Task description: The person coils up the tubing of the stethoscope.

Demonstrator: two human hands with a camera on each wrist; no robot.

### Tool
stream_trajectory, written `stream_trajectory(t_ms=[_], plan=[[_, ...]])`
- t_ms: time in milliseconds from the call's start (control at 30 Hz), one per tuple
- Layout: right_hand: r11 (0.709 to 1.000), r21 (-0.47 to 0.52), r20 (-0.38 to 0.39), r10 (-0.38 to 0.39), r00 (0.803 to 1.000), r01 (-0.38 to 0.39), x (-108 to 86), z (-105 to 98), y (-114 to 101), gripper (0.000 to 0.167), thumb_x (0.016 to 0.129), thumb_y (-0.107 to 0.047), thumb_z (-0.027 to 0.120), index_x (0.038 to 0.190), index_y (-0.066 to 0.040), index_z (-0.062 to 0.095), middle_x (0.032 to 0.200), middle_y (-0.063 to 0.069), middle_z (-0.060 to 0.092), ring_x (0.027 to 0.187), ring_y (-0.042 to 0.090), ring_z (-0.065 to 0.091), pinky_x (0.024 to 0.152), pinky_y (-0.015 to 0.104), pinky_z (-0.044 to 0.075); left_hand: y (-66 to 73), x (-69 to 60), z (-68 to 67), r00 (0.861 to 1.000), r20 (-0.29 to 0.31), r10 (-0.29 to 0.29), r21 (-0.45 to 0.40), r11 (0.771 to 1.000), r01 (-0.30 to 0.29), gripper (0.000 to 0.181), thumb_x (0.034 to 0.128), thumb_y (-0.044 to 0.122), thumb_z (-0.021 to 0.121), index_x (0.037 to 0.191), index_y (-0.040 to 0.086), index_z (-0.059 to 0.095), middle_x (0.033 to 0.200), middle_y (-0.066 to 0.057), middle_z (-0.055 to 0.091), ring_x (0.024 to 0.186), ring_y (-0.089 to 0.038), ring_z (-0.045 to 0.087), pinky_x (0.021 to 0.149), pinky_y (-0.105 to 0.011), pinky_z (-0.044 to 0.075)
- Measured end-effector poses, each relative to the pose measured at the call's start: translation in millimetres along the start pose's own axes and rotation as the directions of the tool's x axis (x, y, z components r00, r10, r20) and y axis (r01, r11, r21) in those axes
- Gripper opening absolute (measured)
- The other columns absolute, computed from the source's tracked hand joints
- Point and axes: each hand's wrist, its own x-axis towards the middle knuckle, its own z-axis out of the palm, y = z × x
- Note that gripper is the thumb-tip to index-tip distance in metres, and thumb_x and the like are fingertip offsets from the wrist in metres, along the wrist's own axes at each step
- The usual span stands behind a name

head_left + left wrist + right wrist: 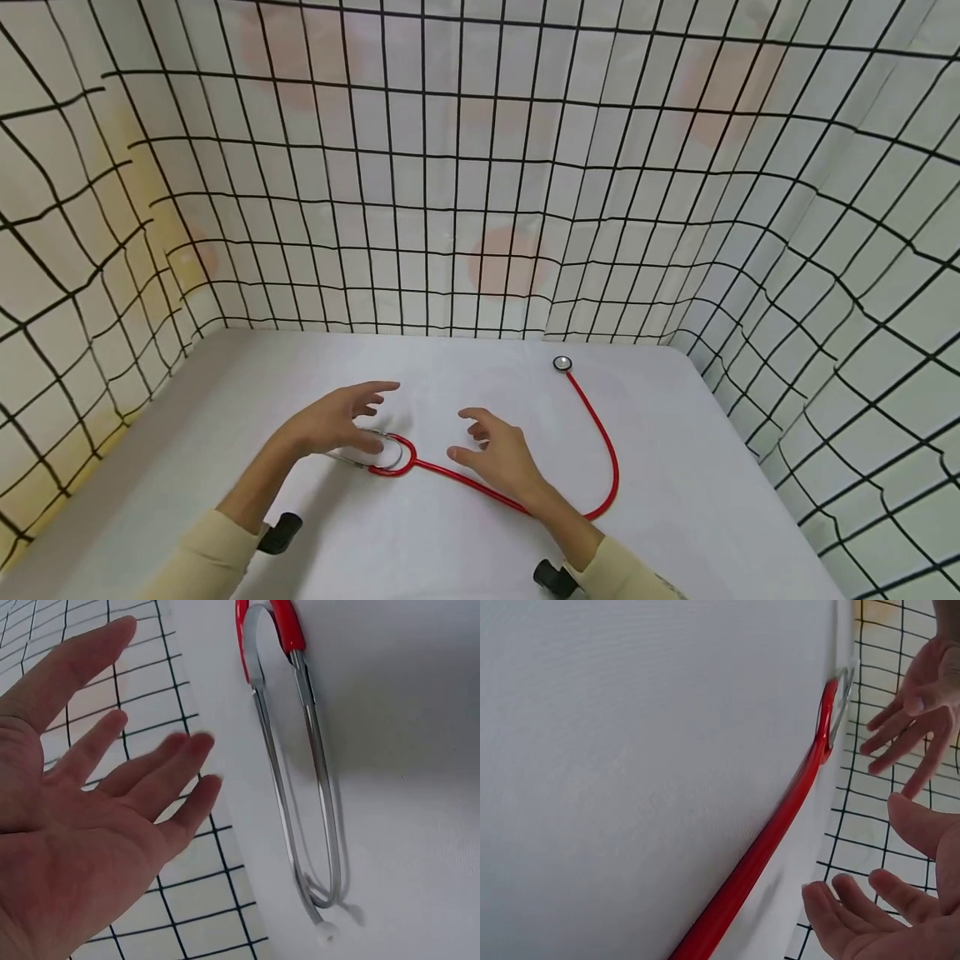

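Observation:
A red stethoscope point(465, 480) lies on the white table. Its tubing curves round on the right up to the round chest piece point(562, 363) near the back. The metal ear tubes point(322, 772) lie toward the left, crossing near their tips in the left wrist view. Above the ear tubes hovers my left hand point(337, 421), fingers spread and relaxed, holding nothing. My right hand point(498, 454) is over the middle of the tubing, its fingers loosely bent and nothing in them. In the right wrist view both hands appear apart from the red tubing point(757, 855).
White walls with a black grid point(465, 200) enclose the table point(450, 550) at the back and both sides. Dark wrist-worn devices point(280, 533) show at both sleeves.

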Motion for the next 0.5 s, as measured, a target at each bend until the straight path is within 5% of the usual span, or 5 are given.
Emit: stream_trajectory(t_ms=[100,333,500], plan=[[1.0,0.0,-0.013,-0.004,1.0,0.004,2.1,2,0,0.048,0.089,-0.03,0.078,0.131,-0.011,0.064,0.111,0.012,0.074,0.096,0.024,0.07,0.083,0.04,0.058,-3.7,-0.4,-5.6,1.0,0.003,-0.001,0.002,1.0,0.001,0.082,0.0792,0.019,0.085,0.151,0.023,0.047,0.136,-0.02,0.062,0.125,-0.037,0.061,0.1,-0.054,0.05],[1.0,0.026,0.007,0.006,1.0,-0.006,4.8,5,1,0.033,0.087,-0.027,0.079,0.112,-0.008,0.072,0.086,-0.002,0.074,0.079,0.011,0.068,0.071,0.03,0.054,-12.9,-5.6,-19.0,0.994,-0.072,-0.087,0.187,0.977,0.099,0.079,0.0748,0.018,0.087,0.146,0.016,0.053,0.12,-0.018,0.063,0.107,-0.029,0.06,0.082,-0.041,0.051],[0.999,0.028,0.029,0.015,0.999,-0.016,1.6,6,3,0.026,0.086,-0.023,0.08,0.106,-0.008,0.073,0.083,-0.004,0.073,0.077,0.009,0.066,0.069,0.028,0.053,-27.2,-12.0,-27.3,0.989,-0.091,-0.114,0.243,0.961,0.133,0.076,0.0712,0.014,0.088,0.14,0.01,0.058,0.122,-0.024,0.061,0.111,-0.037,0.057,0.085,-0.049,0.052]])
